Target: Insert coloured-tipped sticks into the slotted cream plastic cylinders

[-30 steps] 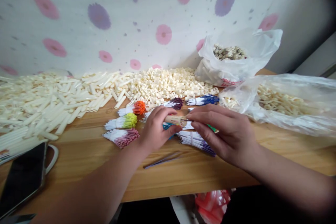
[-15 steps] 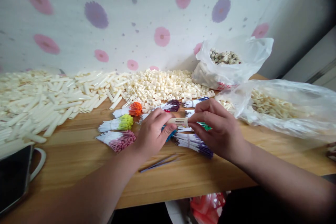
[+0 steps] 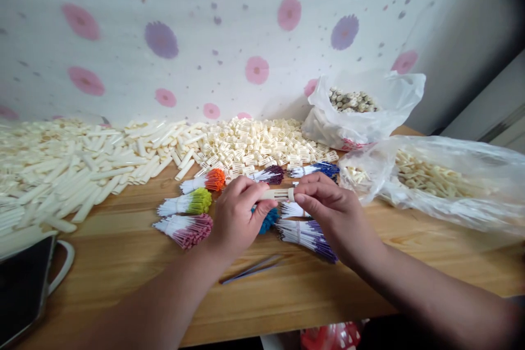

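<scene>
A short cream plastic tube [image 3: 281,194] with long slots in its side lies level between my hands, above the table. My left hand [image 3: 238,210] is closed on its left end, thumb and fingers pinching it. At the other end, my right hand [image 3: 334,208] pinches the tube's rim between thumb and fingers. Bundles of thin white sticks with coloured tips surround the hands: an orange bundle [image 3: 214,179], a yellow-green bundle [image 3: 199,200] and a pink bundle [image 3: 192,231] on the left. A blue bundle [image 3: 268,220] is partly hidden below the tube, and a purple bundle [image 3: 305,234] lies near my right hand.
Long cream tubes [image 3: 102,169] are heaped at the left, short slotted pieces [image 3: 254,139] at the back. Two plastic bags [image 3: 394,115] of parts stand at the right. Tweezers [image 3: 250,270] lie in front; a phone [image 3: 24,284] sits at the left edge.
The view has shifted slightly, so the table sits lower in it. The tube's slots now face me more openly, and my right fingers have moved at its end. Both hands still hold it.
</scene>
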### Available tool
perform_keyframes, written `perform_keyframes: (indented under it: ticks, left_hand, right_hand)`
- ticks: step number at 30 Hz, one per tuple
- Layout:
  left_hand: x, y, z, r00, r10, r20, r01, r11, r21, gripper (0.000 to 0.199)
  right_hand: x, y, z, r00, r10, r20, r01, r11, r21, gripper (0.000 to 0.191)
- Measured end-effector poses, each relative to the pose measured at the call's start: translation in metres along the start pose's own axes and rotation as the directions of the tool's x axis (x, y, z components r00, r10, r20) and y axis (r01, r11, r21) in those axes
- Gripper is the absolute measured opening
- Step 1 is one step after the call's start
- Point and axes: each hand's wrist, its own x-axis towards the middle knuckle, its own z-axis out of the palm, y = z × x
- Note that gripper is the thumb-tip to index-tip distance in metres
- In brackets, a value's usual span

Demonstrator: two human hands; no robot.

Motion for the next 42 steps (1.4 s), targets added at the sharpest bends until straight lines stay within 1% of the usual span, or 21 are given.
perform_keyframes:
  ticks: [3,6,10,13,17,19,21,23,25,26,27,28,29,30,31,33,35,37,38,40,42]
  left_hand:
    - [0.001,-0.002,-0.001,1.0,0.003,-0.006,-0.003,1.0,0.015,0.034]
    - [0.002,-0.005,-0.001,1.0,-0.002,-0.003,0.002,1.0,0.008,0.035]
    - [0.004,-0.009,0.0,1.0,-0.031,-0.006,0.031,1.0,-0.001,0.035]
    - [0.005,-0.013,0.002,0.999,-0.051,0.02,0.052,0.995,-0.083,0.037]
    - [0.006,-0.016,0.005,0.994,-0.056,0.094,0.076,0.97,-0.229,0.036]
    - [0.006,-0.017,0.006,0.991,-0.053,0.122,0.085,0.957,-0.277,0.035]
    - [0.006,-0.017,0.007,0.989,-0.049,0.138,0.089,0.949,-0.301,0.035]
    - [0.006,-0.018,0.007,0.988,-0.058,0.141,0.101,0.943,-0.318,0.036]
    - [0.008,-0.022,0.007,0.982,-0.123,0.146,0.167,0.923,-0.347,0.036]
    - [0.009,-0.025,0.007,0.972,-0.186,0.143,0.227,0.9,-0.373,0.037]
    - [0.01,-0.028,0.008,0.956,-0.261,0.134,0.294,0.864,-0.409,0.038]
    - [0.011,-0.032,0.008,0.934,-0.335,0.124,0.354,0.817,-0.455,0.039]
    - [0.012,-0.036,0.009,0.911,-0.397,0.115,0.397,0.766,-0.506,0.039]
    - [0.013,-0.039,0.009,0.891,-0.44,0.112,0.424,0.717,-0.553,0.037]
    - [0.014,-0.042,0.009,0.877,-0.466,0.116,0.439,0.681,-0.586,0.035]
    - [0.016,-0.045,0.01,0.856,-0.5,0.131,0.47,0.648,-0.6,0.029]
    - [0.017,-0.047,0.011,0.82,-0.557,0.135,0.523,0.63,-0.574,0.025]
    - [0.016,-0.049,0.014,0.777,-0.615,0.136,0.572,0.598,-0.562,0.022]
    - [0.016,-0.051,0.016,0.761,-0.633,0.144,0.588,0.579,-0.564,0.021]
    - [0.014,-0.056,0.021,0.749,-0.642,0.165,0.605,0.56,-0.566,0.02]
    - [0.012,-0.061,0.025,0.75,-0.635,0.186,0.616,0.567,-0.547,0.017]
  right_hand:
    - [0.001,0.0,-0.001,0.996,0.062,0.064,-0.069,0.989,0.128,0.008]
    - [0.004,0.0,-0.005,0.986,0.073,0.151,-0.105,0.971,0.213,0.007]
    - [0.007,-0.001,-0.009,0.969,0.086,0.23,-0.124,0.98,0.156,0.01]
    - [0.007,-0.003,-0.008,0.974,0.066,0.218,-0.086,0.993,0.085,0.013]
    - [0.007,-0.008,-0.004,0.986,-0.009,0.168,0.021,0.997,-0.074,0.016]
    - [0.006,-0.011,-0.002,0.987,-0.041,0.157,0.061,0.99,-0.125,0.017]
    - [0.005,-0.014,0.0,0.987,-0.038,0.154,0.059,0.989,-0.137,0.016]
    - [0.005,-0.017,0.0,0.985,-0.001,0.173,0.019,0.995,-0.103,0.015]
    - [0.006,-0.016,-0.002,0.983,0.011,0.184,0.0,0.998,-0.058,0.018]
    - [0.008,-0.015,-0.003,0.985,-0.013,0.171,0.024,0.997,-0.067,0.021]
    - [0.011,-0.013,-0.005,0.987,-0.054,0.153,0.072,0.991,-0.112,0.023]
    - [0.016,-0.01,-0.006,0.985,-0.099,0.141,0.125,0.974,-0.191,0.022]
    - [0.021,-0.006,-0.006,0.98,-0.128,0.152,0.168,0.943,-0.288,0.02]
    - [0.028,-0.002,-0.006,0.973,-0.126,0.191,0.193,0.904,-0.383,0.016]
    - [0.035,0.003,-0.005,0.965,-0.096,0.245,0.204,0.862,-0.464,0.014]
    - [0.049,0.012,0.002,0.935,0.002,0.354,0.228,0.76,-0.608,0.016]
    - [0.062,0.02,0.014,0.9,0.073,0.43,0.3,0.61,-0.733,0.02]
    - [0.072,0.025,0.028,0.872,0.116,0.476,0.374,0.47,-0.8,0.023]
    - [0.075,0.027,0.035,0.858,0.138,0.494,0.399,0.427,-0.811,0.023]
    - [0.078,0.031,0.048,0.839,0.168,0.517,0.429,0.377,-0.821,0.021]
    - [0.077,0.033,0.056,0.825,0.198,0.529,0.458,0.313,-0.832,0.02]
